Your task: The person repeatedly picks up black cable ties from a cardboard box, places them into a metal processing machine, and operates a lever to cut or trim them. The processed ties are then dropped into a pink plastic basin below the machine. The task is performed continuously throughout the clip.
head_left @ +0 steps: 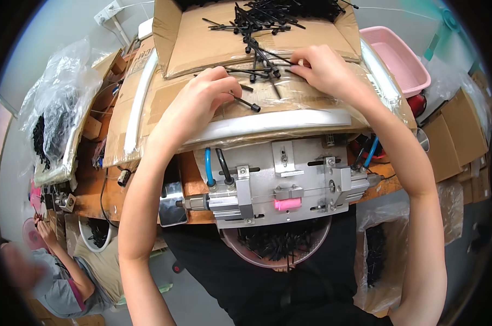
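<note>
Plenty of black capped rods (pixel 276 71) seem left to handle.
The left hand (pixel 220 91) pinches one rod (pixel 255 107); others lie loose on the cardboard before the open carton (pixel 202 49); the bowl (pixel 234 245) below the clamping fixture (pixel 261 157) holds many, perhaps finished; the right hand (pixel 296 64) meets another rod's end, grip unclear.

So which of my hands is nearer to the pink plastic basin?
Your right hand. It is left of the pink plastic basin, by the scattered black stemmed parts. Your left hand is also left of the basin, but farther away.
</note>
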The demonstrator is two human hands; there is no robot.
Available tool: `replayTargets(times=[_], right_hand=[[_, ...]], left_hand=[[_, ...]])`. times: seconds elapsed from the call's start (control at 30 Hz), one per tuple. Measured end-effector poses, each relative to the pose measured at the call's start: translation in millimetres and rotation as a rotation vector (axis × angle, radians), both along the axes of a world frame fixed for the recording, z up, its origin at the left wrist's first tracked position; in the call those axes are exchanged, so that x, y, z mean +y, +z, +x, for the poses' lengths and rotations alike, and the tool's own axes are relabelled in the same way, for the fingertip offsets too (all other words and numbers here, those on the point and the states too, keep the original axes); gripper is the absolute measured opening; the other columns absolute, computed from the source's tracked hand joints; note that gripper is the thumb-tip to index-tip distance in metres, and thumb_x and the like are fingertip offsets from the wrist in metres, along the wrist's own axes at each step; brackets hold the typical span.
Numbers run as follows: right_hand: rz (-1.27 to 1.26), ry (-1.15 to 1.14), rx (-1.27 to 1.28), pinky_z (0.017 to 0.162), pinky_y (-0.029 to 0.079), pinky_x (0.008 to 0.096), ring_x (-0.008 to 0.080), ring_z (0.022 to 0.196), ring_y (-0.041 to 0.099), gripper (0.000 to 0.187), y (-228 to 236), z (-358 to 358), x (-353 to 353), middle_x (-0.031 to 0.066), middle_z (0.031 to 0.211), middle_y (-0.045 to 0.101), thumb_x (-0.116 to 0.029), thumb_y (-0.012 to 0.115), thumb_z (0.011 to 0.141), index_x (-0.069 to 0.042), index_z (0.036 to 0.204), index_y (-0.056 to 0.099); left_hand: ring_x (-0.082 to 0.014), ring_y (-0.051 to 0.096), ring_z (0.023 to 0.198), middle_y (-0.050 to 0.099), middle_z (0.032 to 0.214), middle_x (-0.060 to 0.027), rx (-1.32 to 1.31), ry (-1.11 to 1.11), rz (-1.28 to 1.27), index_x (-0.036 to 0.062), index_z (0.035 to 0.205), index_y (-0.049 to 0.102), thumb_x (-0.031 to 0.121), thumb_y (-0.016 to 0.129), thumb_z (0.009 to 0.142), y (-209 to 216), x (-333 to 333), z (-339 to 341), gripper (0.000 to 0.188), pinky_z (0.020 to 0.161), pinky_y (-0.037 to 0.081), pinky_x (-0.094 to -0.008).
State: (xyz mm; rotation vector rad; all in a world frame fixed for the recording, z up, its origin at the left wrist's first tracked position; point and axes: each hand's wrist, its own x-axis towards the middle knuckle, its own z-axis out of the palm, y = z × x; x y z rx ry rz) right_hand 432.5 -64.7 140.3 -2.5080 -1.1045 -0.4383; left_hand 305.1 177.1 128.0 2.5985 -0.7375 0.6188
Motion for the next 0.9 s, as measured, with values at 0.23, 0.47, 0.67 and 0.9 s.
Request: replayTargets(times=[0.23, 0.47, 0.67, 0.9], right_hand=[[-0.076, 0.049, 0.037, 0.065, 0.048, 0.0366, 0.0275, 0.07, 0.061, 0.022, 9, -40, -15, 0.0129, 0.075, 0.064, -0.019, 0.071, 0.082, -0.003, 0.097, 0.069], [-0.051, 0.119, 0.064, 0.064, 0.05, 0.0368, 0.0281, 0.069, 0.064, 0.018, 39, -29, -23, 0.0143, 0.074, 0.066, -0.016, 0.07, 0.081, -0.001, 0.092, 0.07], [-0.068, 0.134, 0.082, 0.064, 0.049, 0.0367, 0.0268, 0.07, 0.063, 0.014, 26, -21, -19, 0.0147, 0.074, 0.065, -0.013, 0.071, 0.08, 0.0, 0.086, 0.068], [-0.05, 0.097, -0.009, 0.067, 0.048, 0.0319, 0.0195, 0.075, 0.062, 0.013, 24, -1, -11, 0.0128, 0.084, 0.066, -0.008, 0.066, 0.086, 0.001, 0.094, 0.066]], left_hand=[[-0.0172, 0.049, 0.07, 0.053, 0.081, -0.0077, 0.15, 0.05, -0.125, 0.0035, 0.1, 0.064, 0.02, 0.064, 0.091, -4, -12, -20, 0.019, 0.064, 0.043, -0.0304], [-0.0168, 0.043, 0.064, 0.046, 0.071, -0.0074, 0.126, 0.106, -0.028, 0.0019, 0.088, 0.056, 0.032, 0.072, 0.085, 6, -38, -17, 0.034, 0.058, 0.038, -0.0321], [-0.0083, 0.045, 0.065, 0.047, 0.069, -0.0002, 0.458, 0.12, -0.221, 0.004, 0.091, 0.061, 0.029, 0.068, 0.09, 38, -43, -18, 0.026, 0.058, 0.036, -0.0235], [-0.0039, 0.048, 0.077, 0.059, 0.086, 0.0014, 0.18, -0.016, -0.777, 0.0016, 0.106, 0.063, 0.017, 0.063, 0.094, 55, -19, -44, 0.019, 0.072, 0.042, -0.0179]])
